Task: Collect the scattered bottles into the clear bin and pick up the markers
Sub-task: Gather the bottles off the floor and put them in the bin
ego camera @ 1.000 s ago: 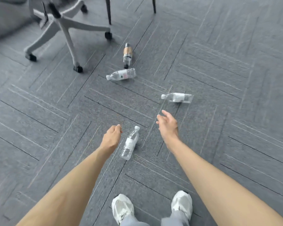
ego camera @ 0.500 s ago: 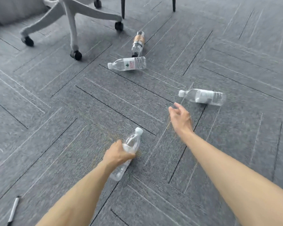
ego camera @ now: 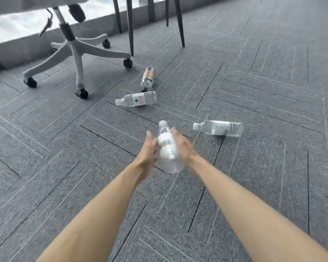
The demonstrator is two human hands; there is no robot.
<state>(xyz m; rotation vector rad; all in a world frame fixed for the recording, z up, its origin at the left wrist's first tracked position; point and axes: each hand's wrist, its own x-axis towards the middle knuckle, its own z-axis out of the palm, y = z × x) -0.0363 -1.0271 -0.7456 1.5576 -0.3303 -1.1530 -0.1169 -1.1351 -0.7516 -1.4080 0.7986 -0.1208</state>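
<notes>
Item: clear bottle [ego camera: 167, 148], off the carpet [ego camera: 64, 167], pressed between your left hand [ego camera: 148, 150] and right hand [ego camera: 183, 147], fingers seemingly straight along its sides. Handling: likely slippery; wrap one hand round it before seeking the bin, which is out of view

Four clear plastic bottles are seen. One, white-capped and white-labelled [ego camera: 168, 148] (badly blurred), is held off the carpet [ego camera: 64, 148] between the left hand [ego camera: 148, 150] and right hand [ego camera: 184, 146], cap pointed away. Three are laid on their sides. A white-labelled bottle with a green mark [ego camera: 136, 99] is turned cap-left. Just beyond it a tan-labelled bottle [ego camera: 147, 78] is found, dark cap nearest it. A third bottle [ego camera: 219, 128], cap-left, is set apart to the right.
</notes>
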